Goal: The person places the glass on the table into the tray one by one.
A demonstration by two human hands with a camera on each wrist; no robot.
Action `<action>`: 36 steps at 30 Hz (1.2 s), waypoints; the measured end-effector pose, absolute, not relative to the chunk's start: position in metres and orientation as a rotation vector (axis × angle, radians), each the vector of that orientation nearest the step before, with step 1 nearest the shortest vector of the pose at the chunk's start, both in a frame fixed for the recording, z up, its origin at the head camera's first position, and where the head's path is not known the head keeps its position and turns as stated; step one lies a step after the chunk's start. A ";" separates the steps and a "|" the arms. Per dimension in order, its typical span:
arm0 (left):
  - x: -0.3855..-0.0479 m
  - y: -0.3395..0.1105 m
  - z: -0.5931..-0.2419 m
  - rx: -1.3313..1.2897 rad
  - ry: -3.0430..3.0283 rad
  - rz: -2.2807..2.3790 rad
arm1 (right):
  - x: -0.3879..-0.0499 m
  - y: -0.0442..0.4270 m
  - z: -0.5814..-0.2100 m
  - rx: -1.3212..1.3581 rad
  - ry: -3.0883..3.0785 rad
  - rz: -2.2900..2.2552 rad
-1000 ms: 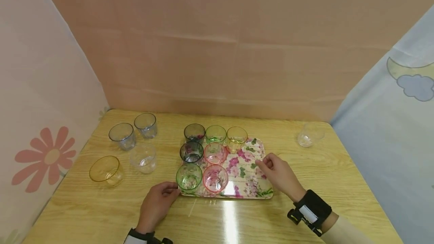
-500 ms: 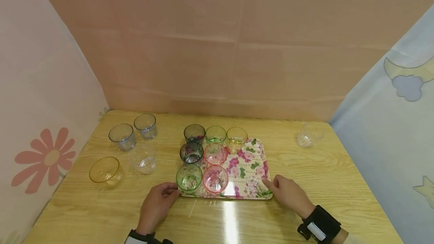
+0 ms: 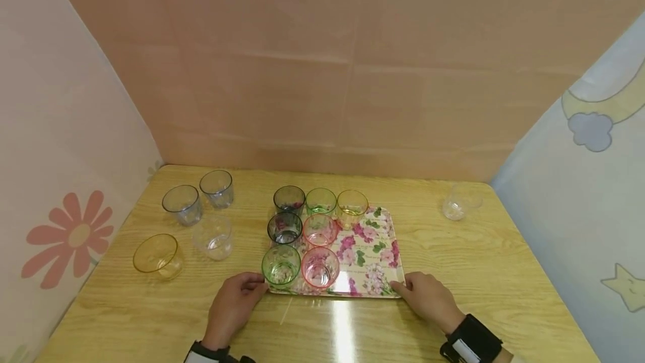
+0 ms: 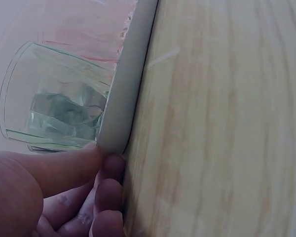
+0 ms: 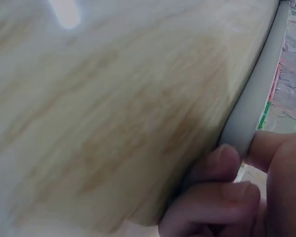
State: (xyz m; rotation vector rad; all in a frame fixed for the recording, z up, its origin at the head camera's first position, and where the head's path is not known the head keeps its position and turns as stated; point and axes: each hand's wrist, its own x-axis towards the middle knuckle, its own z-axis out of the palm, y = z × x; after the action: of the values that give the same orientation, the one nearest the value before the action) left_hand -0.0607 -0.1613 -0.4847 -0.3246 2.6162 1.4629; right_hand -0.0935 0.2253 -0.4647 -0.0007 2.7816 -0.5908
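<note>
A floral tray (image 3: 360,262) lies on the table with several coloured glasses standing on its left and middle part. My left hand (image 3: 233,306) pinches the tray's front left corner, thumb on the rim and fingers curled below, as the left wrist view shows. Right beside that thumb stands a green glass (image 4: 64,98), with a pink glass (image 3: 320,268) to its right. At the front right corner my right hand (image 3: 428,298) pinches the tray's rim (image 5: 249,113) between thumb and curled fingers. Two dark glasses (image 3: 284,228), another green, another pink and a yellow glass (image 3: 352,209) fill the rows behind.
Left of the tray stand two bluish glasses (image 3: 182,206), a clear glass (image 3: 214,238) and an amber glass (image 3: 158,256). Another clear glass (image 3: 456,206) is at the back right. A peach cloth (image 3: 322,71) hangs behind the table (image 3: 312,335).
My right hand has come down from over the tray's right side to its front right corner and now grips it. The left hand, tray and glasses have stayed in place.
</note>
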 end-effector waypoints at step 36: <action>-0.055 -0.334 -0.463 -0.472 2.184 2.796 | -0.097 0.225 -0.464 -0.025 2.767 -0.585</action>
State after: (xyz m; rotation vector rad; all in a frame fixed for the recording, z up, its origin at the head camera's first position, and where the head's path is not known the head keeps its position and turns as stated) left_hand -0.0549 -0.3343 -0.4635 -0.4716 2.1843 2.7957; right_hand -0.0972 0.2251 -0.4640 -0.0252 2.7670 -0.5850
